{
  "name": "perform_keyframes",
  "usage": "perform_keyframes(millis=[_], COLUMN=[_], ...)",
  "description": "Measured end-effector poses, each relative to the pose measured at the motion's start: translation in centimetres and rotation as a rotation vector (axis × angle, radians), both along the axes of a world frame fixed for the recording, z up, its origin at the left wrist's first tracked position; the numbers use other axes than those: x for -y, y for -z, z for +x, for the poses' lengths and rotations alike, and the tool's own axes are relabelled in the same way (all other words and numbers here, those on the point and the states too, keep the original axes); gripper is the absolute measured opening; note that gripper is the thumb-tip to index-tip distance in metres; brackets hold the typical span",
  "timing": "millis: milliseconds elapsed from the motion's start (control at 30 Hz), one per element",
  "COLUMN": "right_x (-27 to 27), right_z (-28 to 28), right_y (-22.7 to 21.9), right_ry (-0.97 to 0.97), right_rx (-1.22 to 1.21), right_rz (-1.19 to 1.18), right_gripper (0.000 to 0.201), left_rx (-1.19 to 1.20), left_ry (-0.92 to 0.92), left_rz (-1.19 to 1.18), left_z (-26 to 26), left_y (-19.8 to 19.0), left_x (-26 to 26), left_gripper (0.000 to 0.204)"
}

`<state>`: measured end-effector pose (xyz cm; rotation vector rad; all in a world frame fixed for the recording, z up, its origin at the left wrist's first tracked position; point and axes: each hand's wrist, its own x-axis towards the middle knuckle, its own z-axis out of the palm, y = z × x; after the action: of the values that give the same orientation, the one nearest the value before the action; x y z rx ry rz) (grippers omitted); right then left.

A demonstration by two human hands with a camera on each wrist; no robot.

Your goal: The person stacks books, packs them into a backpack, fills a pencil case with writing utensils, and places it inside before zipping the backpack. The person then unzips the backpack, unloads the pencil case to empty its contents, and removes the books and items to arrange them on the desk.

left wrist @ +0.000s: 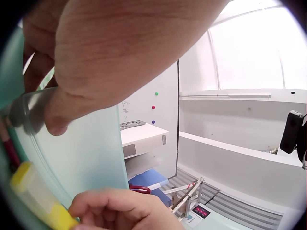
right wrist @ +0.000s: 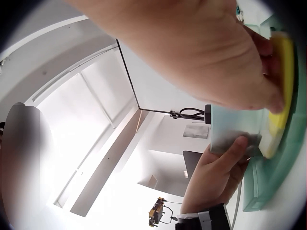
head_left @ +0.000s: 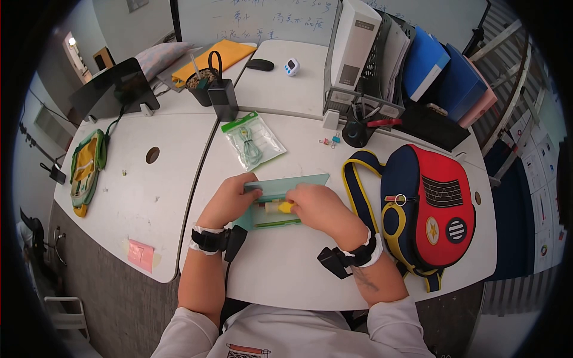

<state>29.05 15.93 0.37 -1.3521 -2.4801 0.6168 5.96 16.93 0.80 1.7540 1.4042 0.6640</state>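
A translucent green plastic pencil case [head_left: 292,186] lies on the table in front of me, its lid raised. My left hand [head_left: 228,201] grips the lid at its left end, with the thumb pressed on the inner side. My right hand [head_left: 325,209] pinches a yellow highlighter [left wrist: 41,196] over the case's open tray. In the right wrist view the highlighter [right wrist: 284,76] lies lengthwise along the tray, with fingers on its yellow body. Beside it in the left wrist view is a dark red pen or pencil [left wrist: 10,146], partly hidden by the case.
A red and navy backpack [head_left: 427,209] lies at the right. Behind the case is a clear zip bag [head_left: 253,142] with a coiled cable. Small binder clips [head_left: 329,141], a black pen holder [head_left: 357,131] and a file rack [head_left: 388,110] stand farther back. A green-yellow pouch [head_left: 88,170] lies left.
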Motion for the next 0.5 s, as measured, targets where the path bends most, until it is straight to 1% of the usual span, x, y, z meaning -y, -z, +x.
perform_keyframes(millis=[33,167,233,367,433,467,500], right_x=[-0.1,-0.2,0.0,-0.2,-0.6,-0.5,-0.4], right_z=[0.0,0.0,-0.1,0.0,0.6,1.1,2.1], right_y=[0.2,0.2,-0.5,0.7,1.1,-0.4,-2.6], right_ry=[0.048,0.022,-0.062,-0.046,-0.14,-0.14,-0.169], right_rx=[-0.017,-0.035,0.029,-0.033,-0.095,-0.095,-0.178], right_rz=[0.061,0.055,-0.104,-0.051,-0.03,-0.029,-0.154], right_gripper=[0.01,0.01,0.008,0.012,0.016,0.016,0.015], left_rx=[0.012,0.011,-0.028,0.004,0.027,0.027,0.059], left_ry=[-0.003,0.0,0.001,0.008,0.008,0.008,0.022], left_rz=[-0.018,0.012,0.018,0.006,-0.037,-0.036,-0.05], left_z=[0.0,0.0,0.2,0.0,0.0,0.1,0.1], left_y=[0.0,0.3,-0.2,0.3,0.1,0.0,-0.1], left_x=[0.0,-0.1,0.0,-0.2,-0.1,-0.1,-0.1], left_gripper=[0.017,0.016,0.016,0.015,0.016,0.016,0.014])
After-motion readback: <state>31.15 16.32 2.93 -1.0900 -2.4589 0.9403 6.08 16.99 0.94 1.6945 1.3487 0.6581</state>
